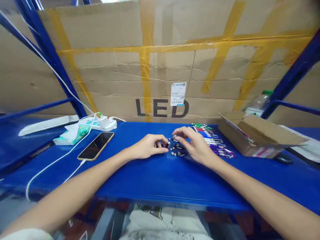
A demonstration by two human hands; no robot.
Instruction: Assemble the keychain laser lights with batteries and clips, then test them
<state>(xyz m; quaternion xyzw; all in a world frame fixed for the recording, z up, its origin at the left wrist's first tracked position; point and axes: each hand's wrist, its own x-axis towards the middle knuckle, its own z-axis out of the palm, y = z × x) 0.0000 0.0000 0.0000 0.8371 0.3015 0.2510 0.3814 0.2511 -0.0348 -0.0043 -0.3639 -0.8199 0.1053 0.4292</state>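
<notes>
Both my hands rest on a blue table [160,176] around a small pile of tiny silver and black parts [176,150]. My left hand [149,146] has its fingers curled, with the fingertips pinching a small dark piece I cannot name at the pile's left edge. My right hand [193,143] is curled over the pile's right side, thumb and forefinger pinched on a small silver piece. A row of thin coloured pen-like sticks [212,140], green, red, blue and purple, lies just right of my right hand.
A phone [96,145] lies at the left on a white cable, beside a tissue pack [72,134] and a white power strip [100,121]. An open cardboard box [255,136] and a plastic bottle [258,103] stand at the right. A large cardboard wall marked LED [162,108] stands behind.
</notes>
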